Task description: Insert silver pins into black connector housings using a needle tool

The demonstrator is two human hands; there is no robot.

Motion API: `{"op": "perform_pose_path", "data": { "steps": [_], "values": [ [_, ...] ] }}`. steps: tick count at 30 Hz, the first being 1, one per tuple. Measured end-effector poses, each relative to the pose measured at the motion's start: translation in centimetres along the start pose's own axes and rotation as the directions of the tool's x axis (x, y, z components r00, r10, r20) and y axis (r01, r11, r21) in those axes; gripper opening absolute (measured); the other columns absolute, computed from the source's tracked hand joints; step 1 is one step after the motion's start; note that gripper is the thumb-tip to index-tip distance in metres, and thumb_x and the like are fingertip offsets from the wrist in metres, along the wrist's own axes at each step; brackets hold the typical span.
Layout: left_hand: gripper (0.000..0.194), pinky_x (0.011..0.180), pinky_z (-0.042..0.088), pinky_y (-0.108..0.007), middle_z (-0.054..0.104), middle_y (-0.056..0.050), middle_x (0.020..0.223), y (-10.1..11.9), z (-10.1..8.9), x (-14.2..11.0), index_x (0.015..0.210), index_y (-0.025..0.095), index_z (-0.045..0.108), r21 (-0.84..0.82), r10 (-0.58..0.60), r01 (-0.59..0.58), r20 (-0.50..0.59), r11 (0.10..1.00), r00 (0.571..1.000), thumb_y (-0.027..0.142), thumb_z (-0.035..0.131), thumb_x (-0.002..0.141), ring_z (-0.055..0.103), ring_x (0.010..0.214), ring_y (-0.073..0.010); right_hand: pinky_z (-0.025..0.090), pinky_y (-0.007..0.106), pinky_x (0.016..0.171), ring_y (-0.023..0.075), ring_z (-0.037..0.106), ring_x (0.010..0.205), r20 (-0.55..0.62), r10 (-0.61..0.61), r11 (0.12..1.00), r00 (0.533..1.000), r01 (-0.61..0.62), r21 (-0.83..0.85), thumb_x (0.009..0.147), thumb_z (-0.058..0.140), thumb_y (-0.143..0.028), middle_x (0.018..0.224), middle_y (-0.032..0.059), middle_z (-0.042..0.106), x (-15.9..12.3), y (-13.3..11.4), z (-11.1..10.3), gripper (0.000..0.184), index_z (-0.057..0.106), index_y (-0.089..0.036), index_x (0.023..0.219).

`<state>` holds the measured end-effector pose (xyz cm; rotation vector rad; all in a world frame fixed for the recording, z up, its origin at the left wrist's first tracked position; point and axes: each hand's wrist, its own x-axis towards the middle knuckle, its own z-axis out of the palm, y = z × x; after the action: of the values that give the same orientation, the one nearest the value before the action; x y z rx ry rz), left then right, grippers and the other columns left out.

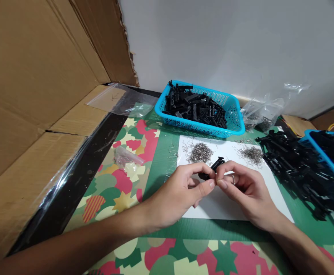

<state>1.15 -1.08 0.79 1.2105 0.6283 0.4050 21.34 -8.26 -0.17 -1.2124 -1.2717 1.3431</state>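
Note:
Over a white sheet [209, 208], my left hand [184, 191] pinches a small black plastic part [218, 163] between thumb and fingers; the part slants up to the right. My right hand [245, 187], with a ring on one finger, meets it at the fingertips. Thumb and forefinger there are pressed together, and whatever lies between them is too small or hidden to make out. Just beyond the hands are two heaps of tiny bent metal pieces, a left heap [201, 152] and a right heap [252, 154].
A blue basket [195, 129] of black parts stands at the back. On the right, a loose pile of black parts [295, 172] lies against a second blue basket [327, 151]. Clear plastic bags [127, 101] lie behind. Cardboard [35, 68] walls the left side.

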Motion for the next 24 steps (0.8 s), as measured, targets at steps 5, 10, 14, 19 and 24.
{"op": "perform_pose_path", "data": {
  "steps": [5,10,14,19,24],
  "values": [
    [0.017,0.043,0.027,-0.02,0.05,0.01,0.058,-0.1,-0.1,0.1,0.103,0.019,0.065,0.033,-0.004,0.004,-0.019,0.999,1.0,0.037,0.064,0.102,0.034,0.044,-0.0069,0.032,0.023,0.05,0.0109,0.042,0.057,-0.055,-0.12,0.985,0.991,0.112,-0.134,0.105,0.068,-0.033,0.07,-0.0021,0.057,-0.1,0.1,0.5,0.014,0.067,-0.021,0.099],
    [0.019,0.047,0.031,-0.021,0.048,0.01,0.06,-0.5,-0.3,0.1,0.105,0.021,0.061,0.062,0.025,-0.024,-0.029,0.998,0.999,0.04,0.061,0.106,0.036,0.046,-0.0078,0.027,0.025,0.048,0.0114,0.036,0.054,-0.087,-0.158,0.967,0.984,0.136,-0.217,0.106,0.064,-0.034,0.065,-0.0039,0.051,-0.2,0.1,0.5,0.012,0.067,-0.022,0.102],
    [0.02,0.056,0.039,-0.022,0.058,0.004,0.078,-0.4,-0.5,-0.1,0.105,0.021,0.063,0.296,0.112,-0.098,-0.03,0.95,0.993,0.039,0.057,0.111,0.049,0.06,-0.0101,0.025,0.026,0.048,0.0113,0.033,0.053,-0.136,-0.186,0.94,0.973,0.136,-0.312,0.107,0.062,-0.036,0.062,-0.0043,0.05,-0.3,0.0,0.1,0.017,0.069,-0.021,0.107],
    [0.014,0.071,0.048,-0.027,0.066,-0.003,0.11,0.0,-0.7,-0.3,0.108,0.02,0.068,0.644,0.28,-0.238,0.038,0.727,0.959,0.025,0.055,0.112,0.062,0.084,-0.015,0.026,0.026,0.05,0.0118,0.031,0.052,-0.045,-0.249,0.799,0.967,0.179,-0.574,0.106,0.06,-0.029,0.059,-0.0074,0.037,-0.3,0.1,-0.6,0.014,0.072,-0.022,0.102],
    [0.013,0.078,0.054,-0.031,0.067,-0.006,0.115,0.0,-0.6,-0.6,0.113,0.02,0.068,0.759,0.298,-0.227,0.046,0.61,0.954,0.024,0.056,0.112,0.069,0.091,-0.0187,0.027,0.026,0.049,0.0114,0.032,0.049,0.061,-0.24,0.703,0.969,0.217,-0.678,0.106,0.054,-0.025,0.059,-0.0077,0.04,-0.2,-0.1,-0.9,0.018,0.071,-0.022,0.105]
  ]
}}
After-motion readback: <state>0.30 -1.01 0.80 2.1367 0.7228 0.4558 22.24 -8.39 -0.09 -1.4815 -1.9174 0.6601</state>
